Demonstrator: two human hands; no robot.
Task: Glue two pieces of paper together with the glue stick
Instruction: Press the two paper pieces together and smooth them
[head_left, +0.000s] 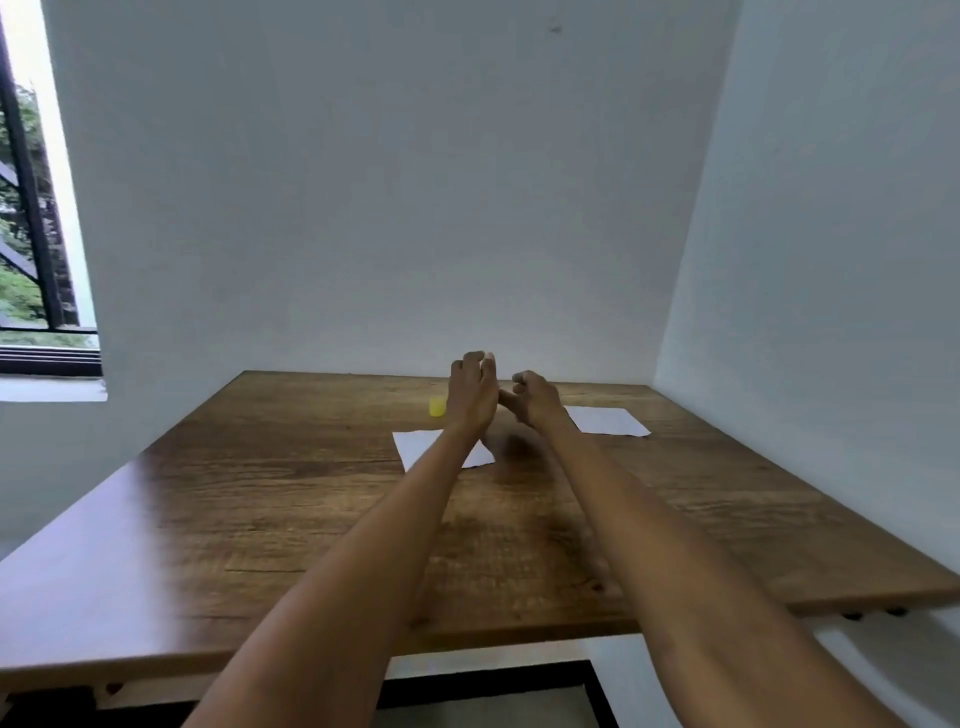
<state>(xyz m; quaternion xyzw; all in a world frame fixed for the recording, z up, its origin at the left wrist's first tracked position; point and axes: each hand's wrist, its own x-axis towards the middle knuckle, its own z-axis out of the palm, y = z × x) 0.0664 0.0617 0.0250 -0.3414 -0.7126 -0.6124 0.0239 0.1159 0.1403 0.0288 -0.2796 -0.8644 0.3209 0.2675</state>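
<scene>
- Your left hand (471, 391) is raised above the wooden table (270, 499), fingers curled upward. A pale sliver shows at the fingertips, but it is too blurred to say whether that is the glue stick, so whether this hand holds anything cannot be told.
- Your right hand (535, 399) sits just beside the left, almost touching it, fingers loosely curled. What, if anything, it pinches cannot be told either.
- A small yellow object (437, 407), likely the glue stick's cap, stands on the table just left of your left hand.
- The 2 sheets lie flat and well apart: the near paper (415, 446) is partly under your left forearm, and the far paper (608, 420) lies to the right, beyond your right wrist.
- Judging by the cap standing apart and the sheets still separate, you are probably readying the stick, with no gluing visible yet.
- To do this step well, extend only a short length of glue, so it does not smear or snap.
- Pin the near paper with flat fingers of 1 hand before you stroke, since a loose sheet will slide on smooth wood.
- Run the glue along the edges and corners, then fetch the far paper, line up 1 edge first, and press outward from there.
</scene>
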